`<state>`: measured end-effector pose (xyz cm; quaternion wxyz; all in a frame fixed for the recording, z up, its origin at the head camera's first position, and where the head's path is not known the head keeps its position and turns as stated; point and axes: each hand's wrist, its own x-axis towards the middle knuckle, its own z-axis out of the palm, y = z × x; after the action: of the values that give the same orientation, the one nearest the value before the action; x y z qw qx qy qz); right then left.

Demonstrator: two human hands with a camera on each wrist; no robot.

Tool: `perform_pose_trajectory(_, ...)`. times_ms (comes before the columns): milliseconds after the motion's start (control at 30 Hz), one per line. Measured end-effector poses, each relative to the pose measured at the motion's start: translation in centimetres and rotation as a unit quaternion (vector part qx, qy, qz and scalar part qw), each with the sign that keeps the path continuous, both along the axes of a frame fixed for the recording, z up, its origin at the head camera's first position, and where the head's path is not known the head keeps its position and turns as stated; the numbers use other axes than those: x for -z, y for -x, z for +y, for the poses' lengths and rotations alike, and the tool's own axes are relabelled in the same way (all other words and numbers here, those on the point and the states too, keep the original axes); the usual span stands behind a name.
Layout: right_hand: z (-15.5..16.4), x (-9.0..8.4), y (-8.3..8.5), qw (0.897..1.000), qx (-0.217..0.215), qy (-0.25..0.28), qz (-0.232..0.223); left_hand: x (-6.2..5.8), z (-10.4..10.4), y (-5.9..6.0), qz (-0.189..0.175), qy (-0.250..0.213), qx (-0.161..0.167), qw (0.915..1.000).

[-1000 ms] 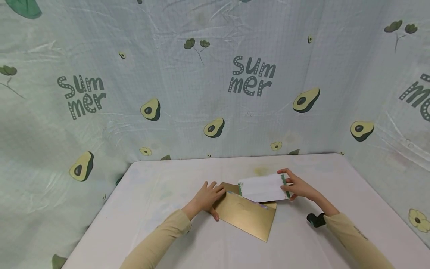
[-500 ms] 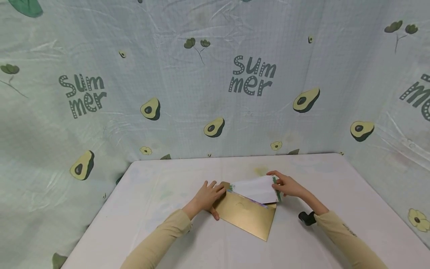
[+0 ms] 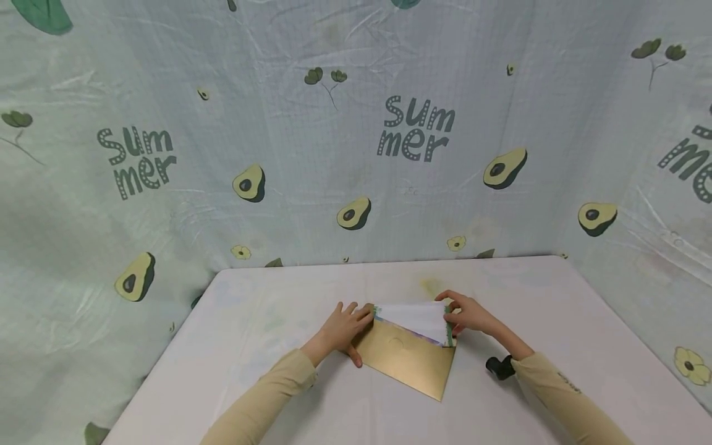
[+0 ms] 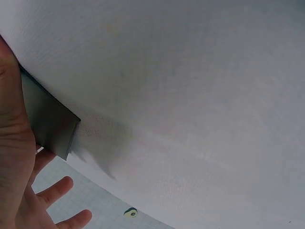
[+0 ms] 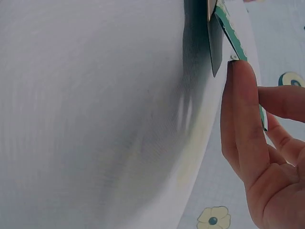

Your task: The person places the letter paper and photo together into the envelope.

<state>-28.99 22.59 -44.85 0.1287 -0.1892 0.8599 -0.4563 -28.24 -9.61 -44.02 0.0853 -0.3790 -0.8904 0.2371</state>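
Note:
A gold envelope (image 3: 408, 361) lies at a slant over the middle of the table, its long opening facing away from me. My left hand (image 3: 342, 329) grips its left corner; the left wrist view shows the dark underside of the envelope (image 4: 50, 117) beside the palm. A white card (image 3: 414, 316) with green ends sits partly inside the opening, its lower portion hidden by the envelope's front. My right hand (image 3: 470, 316) pinches the card's right end between thumb and fingers. In the right wrist view the card's green border (image 5: 230, 32) shows above the fingertips.
The table (image 3: 267, 321) has a white cloth. Behind and at the sides hangs a pale curtain (image 3: 311, 148) printed with avocados and "summer". A small black device (image 3: 499, 368) sits at the right wrist, by the beige sleeve (image 3: 562, 395).
My right hand has moved left and slightly toward me with the card, which has gone deeper into the envelope and lines up closer with its opening. The left hand and envelope have barely moved.

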Motion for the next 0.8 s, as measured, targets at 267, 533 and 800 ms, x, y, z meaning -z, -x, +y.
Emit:
perform_pose_trajectory(267, -0.41, -0.25, -0.4, 0.999, 0.026, 0.024, -0.023, 0.04, 0.01, -0.15, 0.003, -0.002, 0.003, 1.0)
perform_pose_trajectory(533, -0.61, 0.4, -0.46, 0.996, 0.078, 0.009, -0.049, 0.23, 0.0, -0.28, -0.01, -0.016, 0.009, 0.9998)
perform_pose_trajectory(800, -1.01, 0.24, -0.55, 0.993, 0.111, -0.012, -0.031, 0.16, 0.03, -0.18, 0.0, -0.016, 0.007, 0.9998)
